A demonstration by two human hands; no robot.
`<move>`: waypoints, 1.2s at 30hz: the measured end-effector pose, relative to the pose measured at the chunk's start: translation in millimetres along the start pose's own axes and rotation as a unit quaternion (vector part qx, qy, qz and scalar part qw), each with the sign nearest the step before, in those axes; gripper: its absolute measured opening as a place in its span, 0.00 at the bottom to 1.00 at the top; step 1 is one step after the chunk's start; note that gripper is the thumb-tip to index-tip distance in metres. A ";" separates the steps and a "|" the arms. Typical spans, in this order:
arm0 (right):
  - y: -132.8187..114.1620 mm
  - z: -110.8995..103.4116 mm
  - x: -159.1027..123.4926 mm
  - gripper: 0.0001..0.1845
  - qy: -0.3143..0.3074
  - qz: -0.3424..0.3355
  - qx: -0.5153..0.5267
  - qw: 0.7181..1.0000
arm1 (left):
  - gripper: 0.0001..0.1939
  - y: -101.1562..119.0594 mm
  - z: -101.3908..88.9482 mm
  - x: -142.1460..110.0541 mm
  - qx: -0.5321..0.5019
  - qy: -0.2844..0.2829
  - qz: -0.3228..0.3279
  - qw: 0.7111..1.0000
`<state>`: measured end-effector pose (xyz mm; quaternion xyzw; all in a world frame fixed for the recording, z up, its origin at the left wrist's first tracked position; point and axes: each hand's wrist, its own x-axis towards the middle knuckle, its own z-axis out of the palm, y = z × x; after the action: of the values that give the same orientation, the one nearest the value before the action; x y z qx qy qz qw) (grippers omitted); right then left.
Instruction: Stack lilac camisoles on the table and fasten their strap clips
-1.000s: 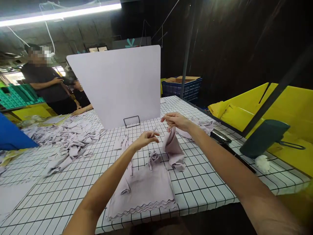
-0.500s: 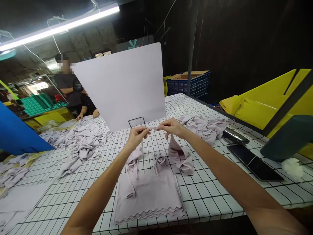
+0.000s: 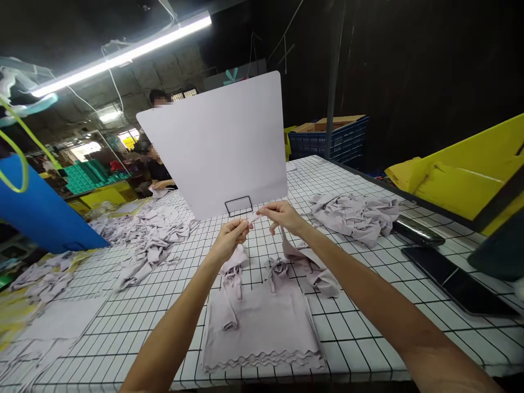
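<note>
My left hand (image 3: 232, 238) and my right hand (image 3: 281, 215) are raised close together above the table, each pinching one end of a thin pale strap (image 3: 252, 219). The strap belongs to a lilac garment (image 3: 305, 262) that hangs from my right hand and trails onto the checked tabletop (image 3: 360, 311). Below my hands lies a flat stack of lilac garments (image 3: 260, 322) with scalloped hems, straps bunched at its far end.
A white board (image 3: 216, 142) stands upright on a wire stand behind my hands. Heaps of lilac garments lie at left (image 3: 143, 240) and right (image 3: 356, 213). A dark phone (image 3: 458, 284) and a black roll (image 3: 417, 232) lie at right. Other people stand beyond the board.
My hands came together on the strap and stay joined. The hanging garment has sunk lower onto the table. The view has shifted rightward, showing more of the right heap.
</note>
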<state>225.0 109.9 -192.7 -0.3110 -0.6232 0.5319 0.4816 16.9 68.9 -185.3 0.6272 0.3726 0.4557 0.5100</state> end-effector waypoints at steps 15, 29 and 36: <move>5.7 -12.6 -17.3 0.19 -0.091 0.025 -0.086 0.992 | 0.18 -16.5 13.1 -2.4 0.074 -0.012 0.021 0.997; 13.9 35.1 -36.8 0.09 0.091 -0.227 -0.313 0.918 | 0.16 -19.7 16.7 -9.2 0.067 0.062 0.016 0.996; 25.9 45.7 -55.4 0.06 0.070 -0.154 -0.222 0.960 | 0.15 -23.5 18.7 -12.7 -0.016 0.094 -0.015 0.995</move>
<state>198.2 49.7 -231.3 -0.3474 -0.7307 0.2762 0.5188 30.8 56.2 -211.9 0.5680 0.4209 0.5110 0.4890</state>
